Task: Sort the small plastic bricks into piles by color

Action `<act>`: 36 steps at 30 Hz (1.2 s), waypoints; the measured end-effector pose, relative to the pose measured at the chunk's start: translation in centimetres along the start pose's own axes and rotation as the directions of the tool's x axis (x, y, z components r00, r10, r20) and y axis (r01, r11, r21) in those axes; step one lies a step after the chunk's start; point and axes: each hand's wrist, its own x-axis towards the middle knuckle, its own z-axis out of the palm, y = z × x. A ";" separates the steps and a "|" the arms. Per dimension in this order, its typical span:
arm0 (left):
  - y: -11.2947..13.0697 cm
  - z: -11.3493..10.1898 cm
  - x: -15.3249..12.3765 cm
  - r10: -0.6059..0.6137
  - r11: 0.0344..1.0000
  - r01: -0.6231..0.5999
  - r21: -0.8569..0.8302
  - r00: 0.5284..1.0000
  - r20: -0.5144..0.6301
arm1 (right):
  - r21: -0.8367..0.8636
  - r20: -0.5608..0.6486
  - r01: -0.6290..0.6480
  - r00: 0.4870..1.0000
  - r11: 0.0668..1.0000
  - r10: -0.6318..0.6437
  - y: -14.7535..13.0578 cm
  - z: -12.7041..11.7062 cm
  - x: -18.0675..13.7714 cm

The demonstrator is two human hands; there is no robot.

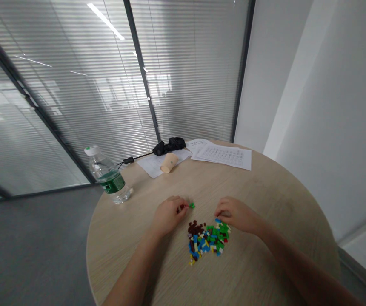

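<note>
A small heap of tiny toy bricks [213, 238] lies on the round table in front of me, in green, blue, dark brown, yellow, white and red. Just beyond its left part, my left hand [172, 213] pinches a small green brick [192, 205] at the fingertips. My right hand [235, 213] is at the heap's far right edge, thumb and fingers pressed together. Right below those fingertips is a blue brick [218, 220]. Whatever the right fingers hold, if anything, is too small to make out. Dark brown bricks [195, 228] gather at the heap's far left.
The wooden table [122, 255] has a water bottle [109, 178] standing at its left edge. Toward the back are a paper cup [169, 162] on its side, a black folded umbrella [170, 145] and printed sheets [223, 156]. Glass panels with blinds rise behind.
</note>
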 end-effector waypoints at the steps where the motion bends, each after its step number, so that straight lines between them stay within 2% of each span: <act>1: 0.0 0.0 0.0 0.001 1.000 -0.001 0.000 1.000 -0.002 | 0.007 0.002 -0.008 1.000 1.000 0.008 -0.1 0.0 0.0; 6: 0.4 -0.2 0.0 0.011 1.000 -0.011 -0.002 1.000 0.010 | 0.029 -0.015 -0.024 1.000 0.999 0.025 -0.4 -0.1 0.1; 9: 0.9 -0.3 0.0 0.049 0.999 -0.049 -0.022 0.999 -0.004 | 0.171 -0.077 -0.080 0.993 0.982 0.094 -0.7 0.1 0.2; 13: 1.9 0.2 -0.1 0.126 0.985 -0.132 -0.111 0.990 -0.056 | 0.494 -0.079 -0.175 0.966 0.852 0.245 -1.2 1.2 0.6; 17: 2.8 1.2 -0.2 0.200 0.964 -0.210 -0.165 0.977 -0.074 | 0.668 -0.044 -0.182 0.958 0.721 0.282 -1.2 2.3 0.9; 20: 3.3 1.7 -0.3 0.234 0.953 -0.245 -0.180 0.969 -0.082 | 0.719 -0.028 -0.175 0.959 0.672 0.280 -1.1 2.7 0.9; 25: 3.6 1.9 -0.2 0.262 0.935 -0.291 -0.203 0.952 -0.155 | 0.746 -0.035 -0.169 0.956 0.644 0.292 -1.1 2.8 0.9; 36: 3.8 1.8 -0.2 0.294 0.921 -0.330 -0.207 0.938 -0.186 | 0.800 -0.040 -0.153 0.951 0.580 0.307 -1.6 2.8 0.9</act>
